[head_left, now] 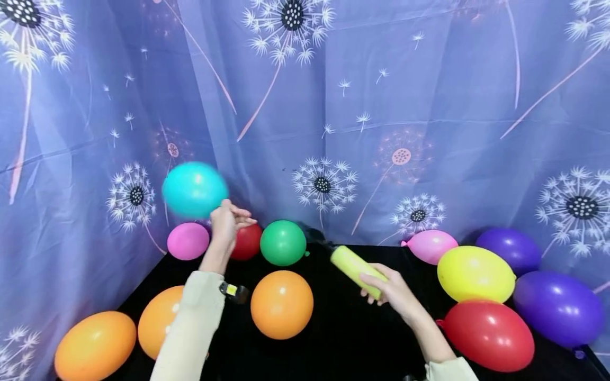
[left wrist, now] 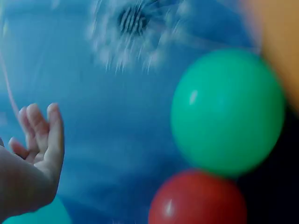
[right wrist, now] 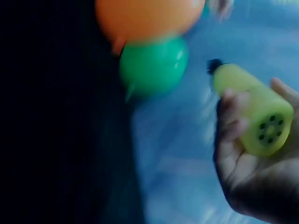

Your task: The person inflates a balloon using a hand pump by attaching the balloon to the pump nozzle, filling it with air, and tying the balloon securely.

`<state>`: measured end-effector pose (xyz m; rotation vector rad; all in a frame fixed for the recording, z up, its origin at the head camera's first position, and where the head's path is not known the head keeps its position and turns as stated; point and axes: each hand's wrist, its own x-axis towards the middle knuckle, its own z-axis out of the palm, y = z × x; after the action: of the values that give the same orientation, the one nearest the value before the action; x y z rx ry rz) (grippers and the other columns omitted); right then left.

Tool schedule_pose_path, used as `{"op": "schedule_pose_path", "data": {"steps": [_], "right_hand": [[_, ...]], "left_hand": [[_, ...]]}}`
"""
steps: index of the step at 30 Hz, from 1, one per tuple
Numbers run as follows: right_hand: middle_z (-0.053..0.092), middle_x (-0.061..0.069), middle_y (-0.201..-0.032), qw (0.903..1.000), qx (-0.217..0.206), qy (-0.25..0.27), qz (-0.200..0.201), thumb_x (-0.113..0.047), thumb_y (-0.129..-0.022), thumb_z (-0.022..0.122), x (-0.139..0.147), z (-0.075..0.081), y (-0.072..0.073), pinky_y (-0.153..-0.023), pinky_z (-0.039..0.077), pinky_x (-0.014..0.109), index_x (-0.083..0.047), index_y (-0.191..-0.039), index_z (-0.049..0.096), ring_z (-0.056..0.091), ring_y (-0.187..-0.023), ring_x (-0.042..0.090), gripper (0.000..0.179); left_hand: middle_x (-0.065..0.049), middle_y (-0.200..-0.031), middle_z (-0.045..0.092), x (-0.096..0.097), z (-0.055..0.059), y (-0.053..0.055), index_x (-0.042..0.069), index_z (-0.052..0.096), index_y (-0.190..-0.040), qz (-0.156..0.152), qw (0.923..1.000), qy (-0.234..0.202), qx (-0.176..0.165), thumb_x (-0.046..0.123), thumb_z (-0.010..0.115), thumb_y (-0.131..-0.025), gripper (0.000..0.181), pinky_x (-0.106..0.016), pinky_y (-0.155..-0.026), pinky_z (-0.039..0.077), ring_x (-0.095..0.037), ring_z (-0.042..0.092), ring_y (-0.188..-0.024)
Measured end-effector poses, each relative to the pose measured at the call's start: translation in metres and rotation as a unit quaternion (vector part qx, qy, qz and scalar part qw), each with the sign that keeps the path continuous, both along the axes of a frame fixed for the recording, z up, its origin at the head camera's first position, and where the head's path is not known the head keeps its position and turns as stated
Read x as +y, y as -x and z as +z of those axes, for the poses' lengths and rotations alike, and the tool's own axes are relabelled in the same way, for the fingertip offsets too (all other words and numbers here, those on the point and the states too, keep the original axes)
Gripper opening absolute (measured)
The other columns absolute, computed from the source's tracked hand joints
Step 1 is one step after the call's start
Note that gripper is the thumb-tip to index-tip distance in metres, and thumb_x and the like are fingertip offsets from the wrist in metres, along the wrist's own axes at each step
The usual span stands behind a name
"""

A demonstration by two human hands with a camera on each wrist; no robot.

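Note:
My left hand [head_left: 227, 221] is raised beside a blurred turquoise balloon [head_left: 195, 189], its fingers loosely extended to the right. In the left wrist view the left hand [left wrist: 39, 158] shows relaxed fingers pointing up, with part of the turquoise balloon [left wrist: 39, 214] below it. My right hand [head_left: 388, 286] grips a yellow-green balloon pump [head_left: 357, 270], tilted with its dark, blurred tip end up and to the left. The right wrist view shows the right hand [right wrist: 252, 172] curled round the pump [right wrist: 252, 100], whose near end has a ring of small holes.
An orange balloon [head_left: 282, 305] lies between the arms on the black surface [head_left: 352, 344]. Green [head_left: 283, 243], red [head_left: 246, 242] and pink [head_left: 188, 241] balloons line the back left. More orange ones [head_left: 95, 346] sit front left. Yellow [head_left: 476, 274], red [head_left: 488, 336] and purple [head_left: 557, 307] balloons cluster right, before a dandelion-print curtain [head_left: 362, 106].

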<state>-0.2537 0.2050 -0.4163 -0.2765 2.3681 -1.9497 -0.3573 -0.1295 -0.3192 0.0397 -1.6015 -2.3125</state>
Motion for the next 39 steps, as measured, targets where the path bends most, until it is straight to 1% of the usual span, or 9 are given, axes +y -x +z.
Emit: {"op": "schedule_pose_path", "data": {"steps": [4,12,19,24,28,31,35,37,39], "right_hand": [[0.069,0.004,-0.081,0.9939,-0.038,-0.058,-0.086,-0.03,-0.092,0.065,0.029,-0.03,0.011,-0.059,0.049,0.024,0.001,-0.13,0.053,0.06,-0.069,0.01,0.05],[0.066,0.015,-0.102,0.9773,-0.039,-0.151,-0.143,-0.03,-0.087,0.07,0.047,-0.058,0.015,-0.069,0.046,0.026,0.005,-0.128,0.057,0.056,-0.082,0.015,0.056],[0.063,0.025,-0.122,0.9254,0.004,-0.322,-0.199,-0.053,-0.083,0.069,0.055,-0.054,0.017,-0.072,0.048,0.044,-0.005,-0.132,0.057,0.061,-0.095,0.035,0.07],[0.052,0.028,-0.137,0.92,0.089,-0.302,-0.233,-0.043,-0.085,0.07,0.037,-0.04,0.015,-0.1,0.036,0.065,-0.004,-0.134,0.056,0.044,-0.125,0.051,0.064],[0.064,0.024,-0.119,0.9114,0.198,-0.251,-0.259,-0.027,-0.085,0.074,0.01,-0.015,0.012,-0.096,0.043,0.054,-0.001,-0.118,0.066,0.055,-0.111,0.041,0.043],[0.071,0.015,-0.093,0.9217,0.243,-0.169,-0.25,-0.018,-0.088,0.071,-0.013,0.008,0.01,-0.081,0.053,0.033,-0.001,-0.1,0.071,0.064,-0.086,0.019,0.021],[0.064,0.009,-0.074,0.9604,0.218,-0.037,-0.169,-0.017,-0.099,0.056,-0.048,0.035,0.004,-0.058,0.051,0.021,0.002,-0.086,0.067,0.057,-0.062,0.004,0.025],[0.061,0.009,-0.07,0.9726,0.188,-0.024,-0.134,-0.023,-0.103,0.047,-0.064,0.042,0.001,-0.055,0.049,0.021,0.002,-0.085,0.064,0.055,-0.058,0.006,0.036],[0.06,0.006,-0.068,0.9751,0.175,-0.062,-0.122,-0.03,-0.105,0.041,-0.078,0.046,-0.002,-0.056,0.047,0.022,-0.001,-0.088,0.064,0.055,-0.058,0.008,0.04]], "left_hand": [[0.003,-0.061,0.07,0.03,-0.006,-0.02,0.01,0.053,-0.067,-0.092,0.993,0.07,0.025,0.02,0.028,-0.107,0.049,-0.029,-0.062,0.06,-0.012,0.066,-0.051],[0.003,-0.075,0.075,0.067,-0.013,-0.051,0.01,0.056,-0.072,-0.176,0.9791,0.082,0.062,0.029,0.03,-0.108,0.047,-0.03,-0.072,0.061,-0.012,0.068,-0.059],[-0.011,-0.095,0.077,0.09,-0.014,-0.075,0.011,0.061,-0.073,-0.221,0.9693,0.087,0.063,0.031,0.035,-0.107,0.047,-0.031,-0.081,0.059,-0.012,0.07,-0.068],[-0.029,-0.112,0.068,0.109,-0.018,-0.087,0.012,0.059,-0.074,-0.251,0.9606,0.082,0.088,0.035,0.036,-0.106,0.046,-0.038,-0.091,0.057,-0.012,0.072,-0.079],[-0.035,-0.119,0.062,0.129,-0.025,-0.088,0.008,0.06,-0.077,-0.269,0.9549,0.055,0.113,0.035,0.035,-0.107,0.047,-0.042,-0.095,0.055,-0.012,0.072,-0.089],[-0.032,-0.126,0.06,0.14,-0.031,-0.088,0.005,0.063,-0.082,-0.272,0.9547,0.035,0.115,0.031,0.033,-0.107,0.047,-0.041,-0.099,0.053,-0.014,0.069,-0.102],[-0.028,-0.135,0.055,0.15,-0.04,-0.088,0.009,0.068,-0.09,-0.271,0.9555,0.006,0.116,0.029,0.032,-0.108,0.045,-0.032,-0.101,0.05,-0.018,0.06,-0.123],[-0.025,-0.138,0.054,0.153,-0.043,-0.088,0.008,0.07,-0.093,-0.263,0.9581,0.004,0.113,0.03,0.033,-0.107,0.046,-0.025,-0.089,0.051,-0.018,0.061,-0.119],[-0.021,-0.139,0.055,0.156,-0.046,-0.09,0.0,0.071,-0.097,-0.247,0.9627,0.01,0.11,0.03,0.034,-0.107,0.049,-0.021,-0.088,0.049,-0.016,0.06,-0.119]]}}
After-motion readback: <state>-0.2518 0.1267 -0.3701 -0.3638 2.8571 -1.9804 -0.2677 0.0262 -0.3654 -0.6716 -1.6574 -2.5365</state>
